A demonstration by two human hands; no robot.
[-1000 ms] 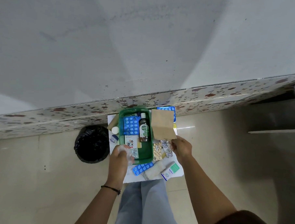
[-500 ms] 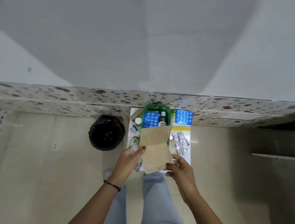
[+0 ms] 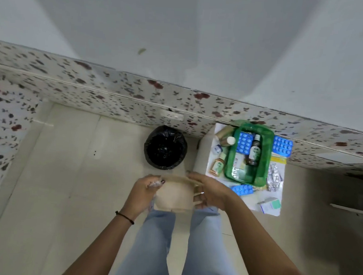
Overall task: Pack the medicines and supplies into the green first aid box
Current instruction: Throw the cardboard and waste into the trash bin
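The green first aid box [image 3: 267, 162] stands on a white sheet [image 3: 204, 159] by the wall, holding a blue blister pack [image 3: 243, 143], a dark bottle [image 3: 254, 151] and small packets. Both hands hold a brown paper bag [image 3: 174, 196] over my lap, left of the box. My left hand [image 3: 145, 191] grips its left edge and also clutches crumpled clear plastic [image 3: 154, 184]. My right hand [image 3: 208, 190] grips the bag's right edge.
A black-lined bin [image 3: 165, 147] stands left of the sheet. Around the box lie an amber bottle [image 3: 216, 166], white-capped bottles [image 3: 228, 140], blue blister packs [image 3: 282, 146], silver strips [image 3: 274, 180] and a small white-green carton [image 3: 270, 205]. A flowered wall strip runs behind.
The bag came away from the box toward my lap, and both hands now hold it by its edges. The view swung left, so the box sits at the right.
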